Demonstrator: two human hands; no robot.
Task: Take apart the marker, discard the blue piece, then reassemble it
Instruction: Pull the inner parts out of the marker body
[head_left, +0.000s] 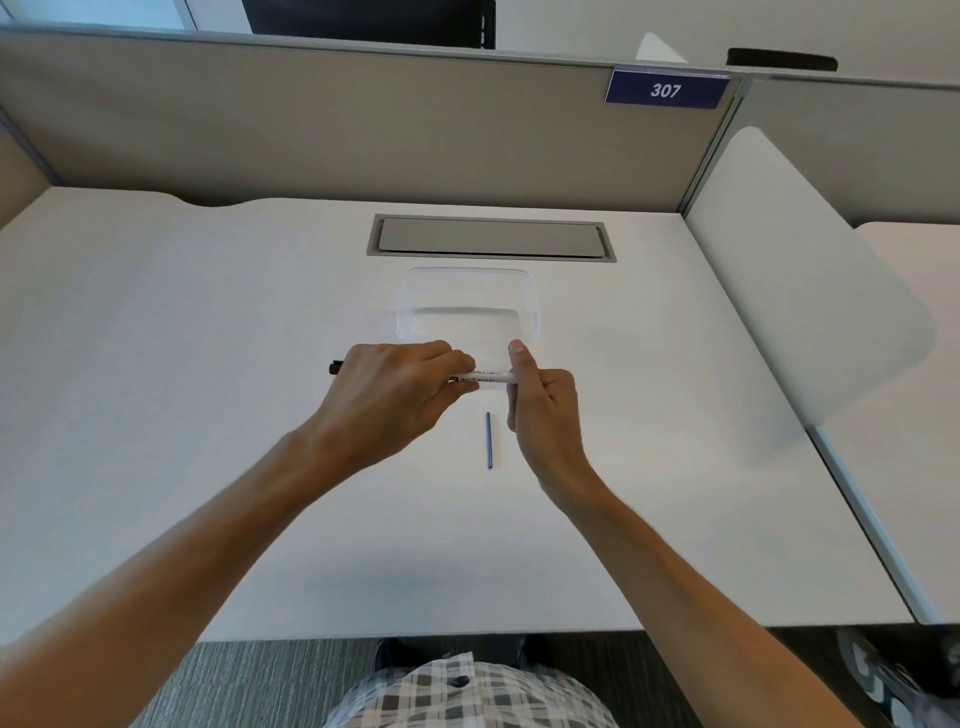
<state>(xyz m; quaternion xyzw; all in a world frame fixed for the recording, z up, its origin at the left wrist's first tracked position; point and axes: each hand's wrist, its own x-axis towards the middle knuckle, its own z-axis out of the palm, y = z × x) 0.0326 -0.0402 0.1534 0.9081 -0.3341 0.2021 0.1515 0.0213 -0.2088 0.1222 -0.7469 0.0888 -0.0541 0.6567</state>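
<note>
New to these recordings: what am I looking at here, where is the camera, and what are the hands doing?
There is no machine: a person works with bare hands, filmed by a camera worn on the head, looking down. Both hands hold a white marker level above a white desk: the left hand grips its middle, the right hand closes on its right end. A thin blue piece lies on the desk beneath them. A clear plastic tray sits just behind the hands.

Both hands (395, 384) grip marker (485, 378), blue piece (488, 440) below
</note>
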